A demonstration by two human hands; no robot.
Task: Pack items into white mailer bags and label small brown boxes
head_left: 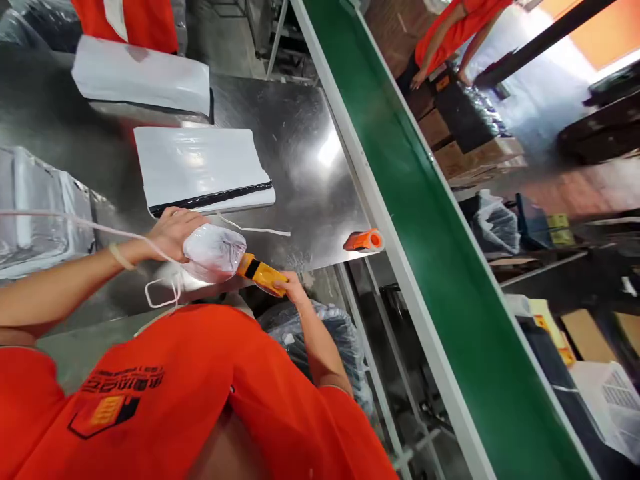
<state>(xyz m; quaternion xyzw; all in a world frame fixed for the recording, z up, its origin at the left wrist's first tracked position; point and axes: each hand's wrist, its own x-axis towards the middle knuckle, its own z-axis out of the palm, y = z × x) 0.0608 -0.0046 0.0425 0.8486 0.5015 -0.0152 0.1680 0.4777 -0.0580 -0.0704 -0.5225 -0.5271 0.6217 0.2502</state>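
Note:
My left hand (173, 230) rests closed on a small white plastic-wrapped parcel (213, 253) lying at the near edge of the steel table (300, 167). My right hand (290, 287) grips a yellow and black handheld device (260, 273), its front end pressed against the parcel. A white cord (75, 223) runs from the left across my left wrist and loops below the parcel.
A stack of white mailer bags (200, 167) lies just beyond my left hand, with another stack (143, 77) farther back. An orange tool (364, 241) sits at the table's right edge. A green conveyor belt (425, 200) runs diagonally on the right. Other people in orange shirts (450, 30) stand behind.

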